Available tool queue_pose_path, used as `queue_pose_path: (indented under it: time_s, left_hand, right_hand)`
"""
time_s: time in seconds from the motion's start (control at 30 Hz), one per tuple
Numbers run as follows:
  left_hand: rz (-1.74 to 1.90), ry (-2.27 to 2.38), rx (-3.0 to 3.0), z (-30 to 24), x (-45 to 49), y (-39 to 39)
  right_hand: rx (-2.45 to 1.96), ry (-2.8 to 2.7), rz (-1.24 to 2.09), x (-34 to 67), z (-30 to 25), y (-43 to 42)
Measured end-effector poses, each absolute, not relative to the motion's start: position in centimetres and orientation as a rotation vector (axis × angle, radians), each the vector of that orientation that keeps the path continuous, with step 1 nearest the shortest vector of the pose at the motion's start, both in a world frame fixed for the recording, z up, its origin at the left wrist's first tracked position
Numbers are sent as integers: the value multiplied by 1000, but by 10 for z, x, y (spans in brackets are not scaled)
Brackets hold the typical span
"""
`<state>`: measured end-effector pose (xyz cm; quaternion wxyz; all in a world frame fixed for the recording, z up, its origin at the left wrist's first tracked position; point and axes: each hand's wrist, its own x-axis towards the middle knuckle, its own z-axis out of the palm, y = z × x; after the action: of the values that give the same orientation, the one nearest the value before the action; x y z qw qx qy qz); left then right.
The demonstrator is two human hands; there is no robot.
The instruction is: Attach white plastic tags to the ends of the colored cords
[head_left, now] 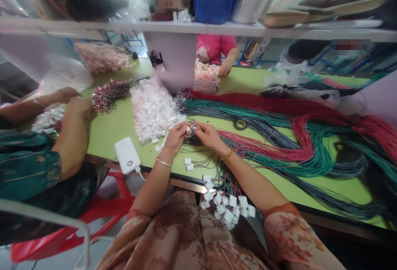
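Closest to the camera there's a bunch of small white connectors dangling off the worktop edge over the person's lap, each on thin coloured leads. Follow those leads up and you get to the action: the left hand and right hand are pressed close together, fingertips pinched on one small white connector and a tuft of wire ends, held just above the green surface near its front edge. Too small and blurry to say whether a wire is actually seated in it

Stuff that looks risky to me:
- the hanging bunch is pulling on the same leads she's holding, so a loose pinch could let the piece slip and drop with the rest
- the pile of white connectors sits right by her left hand, easy to nudge a few off the edge
- the red, green and dark wire bundles are looped over each other to the right, so grabbing the wrong colour or snagging a neighbour seems likely
- the white power bank hangs partly over the front edge with a cable going down, one elbow bump and it's gone

Another person's hand is working a pile on the left, and a third person in pink sits across, both well apart from her hands
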<state>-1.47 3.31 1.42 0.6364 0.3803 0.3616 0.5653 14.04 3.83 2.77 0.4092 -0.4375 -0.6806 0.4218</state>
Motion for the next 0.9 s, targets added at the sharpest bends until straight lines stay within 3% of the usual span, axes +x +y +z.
queue_pose_path:
  time_s: [0.13, 0.43, 0.9]
  left_hand:
    - [1326, 943, 1053, 12, -8, 31]
    - [1382, 1055, 1075, 7, -2, 33]
    - [1337, 1077, 1085, 5, -2, 34]
  right_hand:
    - [-1104, -1685, 1127, 140, 26, 39]
    - [-1175, -1837, 853, 136, 16, 33]
    - [-1131, -1685, 1180, 143, 11, 44]
